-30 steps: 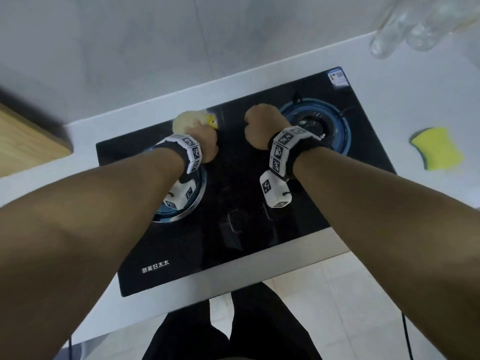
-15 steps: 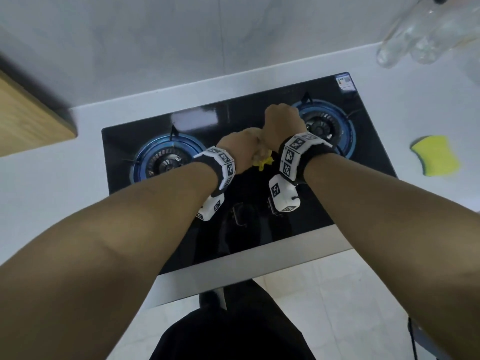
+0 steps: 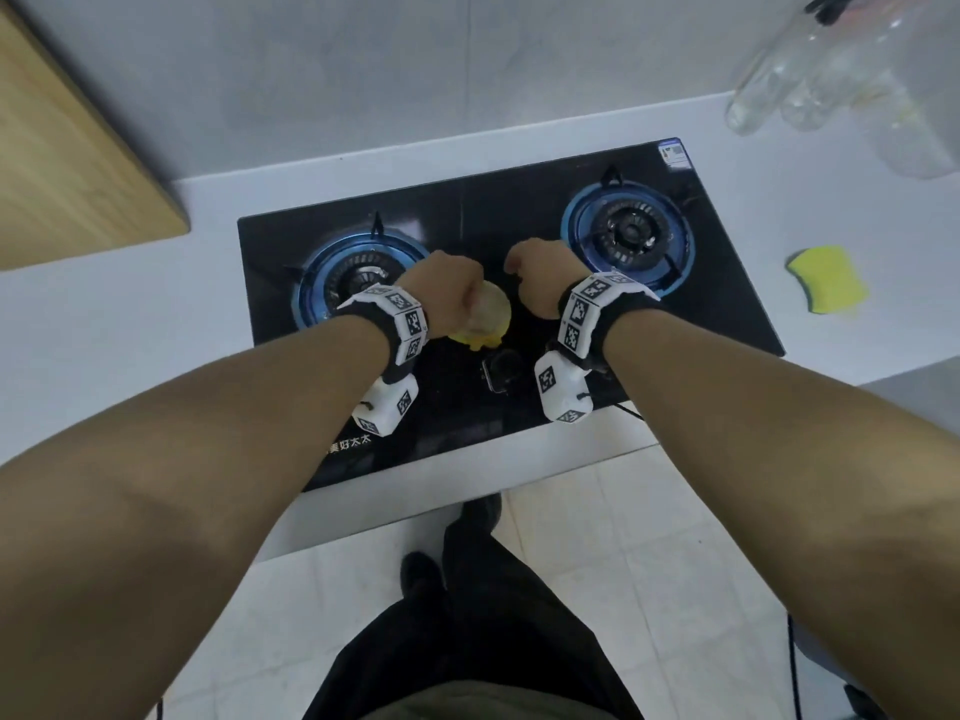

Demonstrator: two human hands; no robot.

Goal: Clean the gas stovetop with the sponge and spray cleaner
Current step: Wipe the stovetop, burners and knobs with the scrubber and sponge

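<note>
The left hand (image 3: pixel 448 291) was down on the black gas stovetop (image 3: pixel 467 418), fingers curled round a pale yellow sponge (image 3: pixel 485 319) that pressed on the glass between the two burners, just beside the blue ring of the left burner (image 3: pixel 347 283). The right hand (image 3: pixel 540 275) sat close by, balled into a fist over the middle of the glass, and nothing showed in it (its fingertips were tucked under, so I could not tell what they touched). It was near the right burner (image 3: pixel 628 233), apart from it. Both wrists wore white bands (image 3: pixel 592 314) printed with black square markers. A second yellow sponge (image 3: pixel 826 278) lay on the white counter (image 3: pixel 130 314) well to the right of the stove. Clear bottles (image 3: pixel 774 80) stood blurred at the far right corner; which one was the spray cleaner I could not tell. A wooden board (image 3: pixel 62 163) sat at far left.
</note>
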